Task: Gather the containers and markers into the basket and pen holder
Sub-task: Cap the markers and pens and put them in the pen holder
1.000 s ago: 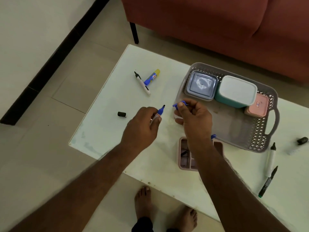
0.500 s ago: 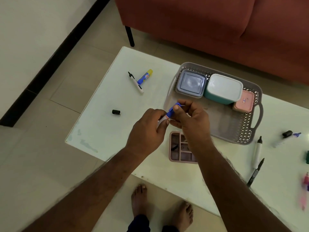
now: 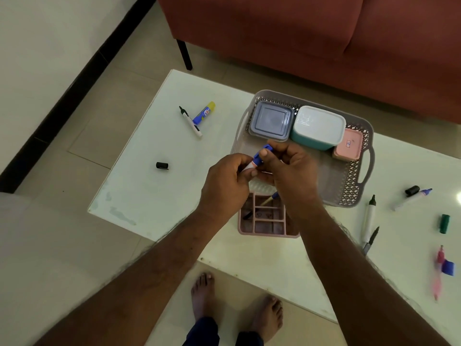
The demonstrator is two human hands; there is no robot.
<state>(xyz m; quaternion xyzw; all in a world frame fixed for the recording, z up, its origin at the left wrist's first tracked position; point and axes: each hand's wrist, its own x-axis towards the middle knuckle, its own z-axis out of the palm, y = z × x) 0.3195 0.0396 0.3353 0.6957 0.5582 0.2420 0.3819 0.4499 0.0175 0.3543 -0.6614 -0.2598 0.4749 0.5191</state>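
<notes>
Capping: blue marker [image 3: 259, 158], light, stiff; grip barrel.
Left hand [image 3: 224, 181]: pinches barrel.
Right hand [image 3: 289, 168]: pinches cap, 1 o'clock end.

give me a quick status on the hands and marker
Left hand grips blue marker, right hand pinches its cap. Pen holder right below. Nothing blocking.

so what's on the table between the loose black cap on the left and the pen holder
Nothing lies there: in the head view the white table is bare from the black cap to the pink pen holder; only the left forearm passes above it.
</notes>
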